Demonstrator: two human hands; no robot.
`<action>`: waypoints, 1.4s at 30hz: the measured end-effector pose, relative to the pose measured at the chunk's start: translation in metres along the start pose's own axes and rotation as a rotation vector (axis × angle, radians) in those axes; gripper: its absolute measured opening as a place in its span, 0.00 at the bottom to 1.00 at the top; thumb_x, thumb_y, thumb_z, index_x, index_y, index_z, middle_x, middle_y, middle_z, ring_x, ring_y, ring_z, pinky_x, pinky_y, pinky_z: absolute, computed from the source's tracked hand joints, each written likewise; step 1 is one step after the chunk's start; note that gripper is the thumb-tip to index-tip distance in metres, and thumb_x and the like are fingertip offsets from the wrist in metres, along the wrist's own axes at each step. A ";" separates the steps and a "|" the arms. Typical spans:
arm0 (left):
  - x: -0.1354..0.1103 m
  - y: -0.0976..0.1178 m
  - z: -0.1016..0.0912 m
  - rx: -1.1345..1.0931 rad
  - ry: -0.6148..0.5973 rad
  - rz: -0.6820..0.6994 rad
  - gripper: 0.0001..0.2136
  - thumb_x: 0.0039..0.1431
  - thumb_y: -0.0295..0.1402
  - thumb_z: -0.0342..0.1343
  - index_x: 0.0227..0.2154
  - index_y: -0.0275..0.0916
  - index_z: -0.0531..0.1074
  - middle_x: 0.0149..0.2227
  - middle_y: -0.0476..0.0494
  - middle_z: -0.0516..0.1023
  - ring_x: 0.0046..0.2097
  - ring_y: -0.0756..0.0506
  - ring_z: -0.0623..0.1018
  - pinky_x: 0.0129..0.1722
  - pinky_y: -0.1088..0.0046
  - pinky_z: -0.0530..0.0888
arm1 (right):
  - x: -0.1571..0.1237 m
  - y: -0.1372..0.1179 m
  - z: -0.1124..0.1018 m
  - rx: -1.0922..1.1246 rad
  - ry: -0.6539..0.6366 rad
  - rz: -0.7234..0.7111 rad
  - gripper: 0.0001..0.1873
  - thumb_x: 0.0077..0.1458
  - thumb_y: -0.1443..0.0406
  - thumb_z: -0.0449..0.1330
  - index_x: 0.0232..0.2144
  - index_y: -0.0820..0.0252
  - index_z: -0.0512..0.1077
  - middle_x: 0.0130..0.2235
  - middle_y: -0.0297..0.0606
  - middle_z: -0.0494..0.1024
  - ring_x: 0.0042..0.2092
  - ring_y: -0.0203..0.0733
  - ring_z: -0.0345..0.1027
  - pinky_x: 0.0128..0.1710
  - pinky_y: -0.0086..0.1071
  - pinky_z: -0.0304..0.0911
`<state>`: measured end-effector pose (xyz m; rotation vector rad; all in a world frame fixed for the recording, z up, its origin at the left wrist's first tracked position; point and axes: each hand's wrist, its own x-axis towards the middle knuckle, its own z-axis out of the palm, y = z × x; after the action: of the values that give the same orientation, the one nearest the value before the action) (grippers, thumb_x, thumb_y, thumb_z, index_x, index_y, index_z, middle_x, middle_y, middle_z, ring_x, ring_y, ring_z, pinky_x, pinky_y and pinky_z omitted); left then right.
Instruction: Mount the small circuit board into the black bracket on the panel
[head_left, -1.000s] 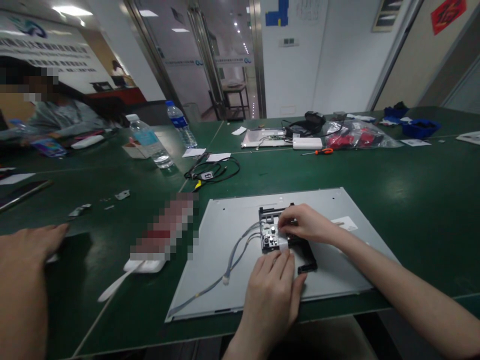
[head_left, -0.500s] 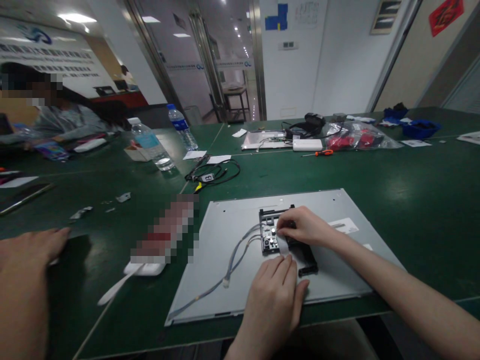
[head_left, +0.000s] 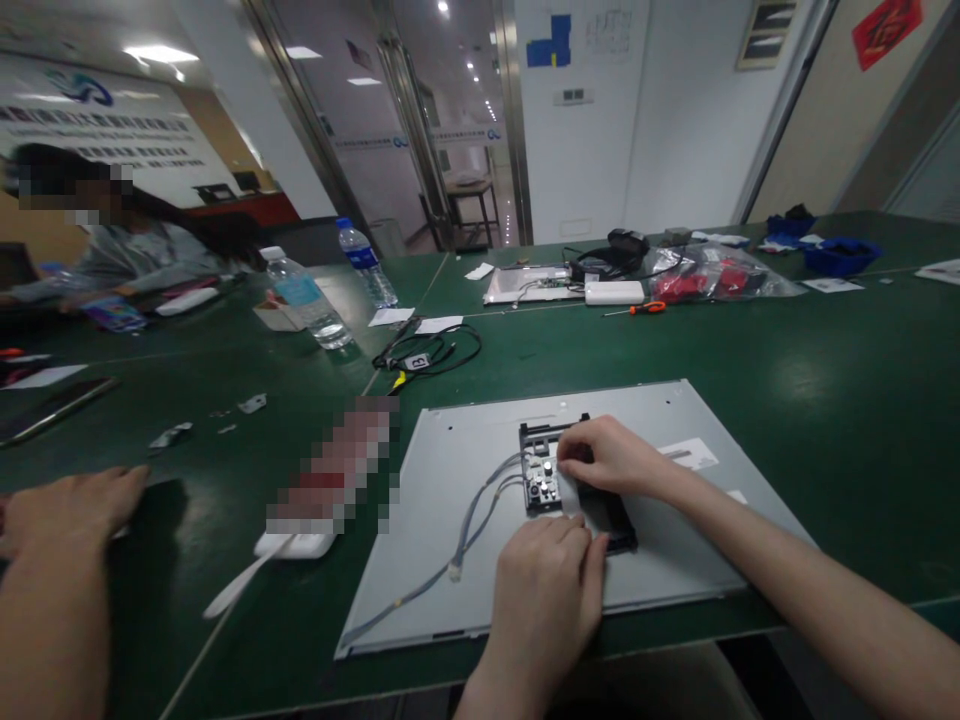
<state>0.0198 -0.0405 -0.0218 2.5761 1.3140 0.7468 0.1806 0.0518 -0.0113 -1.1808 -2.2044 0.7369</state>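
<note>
Large flat pale-grey metal panel [head_left: 427, 530] lies on a dark-green table [head_left: 750, 340], near the wearer's edge. On the panel, roughly mid: a black plastic open frame [head_left: 622, 522], partly hidden by the hands, w/ a small silvery circuit board w/ dark round parts [head_left: 541, 480] at its L side. Thin grey cables [head_left: 469, 530] run from the board's L side, join & trail to the panel's near L corner.

Wearer's R hand [head_left: 600, 457] reaches in over the frame, fingers & thumb drawn in narrow, tips just R of the board; can't tell if anything's btwn them. L hand [head_left: 551, 585] is at the frame's near side, fingers bent & close together; can't tell if it grips anything, tips partly hidden.

Far L, another person's hand [head_left: 82, 505] is over the table. Beyond the panel: coiled black cable w/ white "B" tag [head_left: 427, 350], white-capped clear plastic bottle w/ blue label [head_left: 307, 298], orange-handled screwdriver [head_left: 645, 309], clear plastic bag w/ red contents [head_left: 724, 275].
</note>
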 end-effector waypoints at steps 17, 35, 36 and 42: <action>-0.008 -0.004 0.001 -0.046 0.069 0.071 0.08 0.59 0.27 0.50 0.37 0.39 0.74 0.38 0.41 0.77 0.40 0.41 0.76 0.40 0.60 0.74 | 0.003 0.001 0.001 -0.026 0.001 -0.043 0.05 0.53 0.70 0.59 0.29 0.60 0.76 0.29 0.36 0.77 0.30 0.35 0.67 0.32 0.27 0.57; -0.008 -0.004 0.004 0.057 0.091 -0.006 0.09 0.59 0.27 0.52 0.42 0.35 0.73 0.43 0.39 0.76 0.45 0.38 0.74 0.45 0.55 0.74 | 0.004 0.005 0.002 -0.035 0.010 -0.033 0.04 0.52 0.69 0.60 0.29 0.60 0.77 0.28 0.35 0.76 0.30 0.35 0.67 0.32 0.27 0.57; -0.008 -0.004 0.004 0.062 0.092 -0.002 0.10 0.58 0.27 0.52 0.42 0.35 0.73 0.43 0.39 0.77 0.45 0.38 0.74 0.45 0.55 0.74 | 0.004 0.005 0.002 -0.037 0.012 -0.036 0.04 0.52 0.69 0.60 0.29 0.60 0.76 0.28 0.35 0.76 0.30 0.35 0.67 0.32 0.27 0.57; -0.007 -0.002 0.002 0.089 0.117 0.024 0.09 0.59 0.27 0.51 0.41 0.35 0.74 0.42 0.38 0.77 0.43 0.39 0.74 0.42 0.56 0.74 | 0.003 0.007 0.002 -0.054 0.011 -0.051 0.04 0.52 0.69 0.60 0.30 0.60 0.76 0.28 0.35 0.76 0.31 0.35 0.67 0.33 0.27 0.57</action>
<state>0.0166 -0.0446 -0.0268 2.6585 1.3812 0.8746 0.1816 0.0574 -0.0164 -1.1468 -2.2497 0.6522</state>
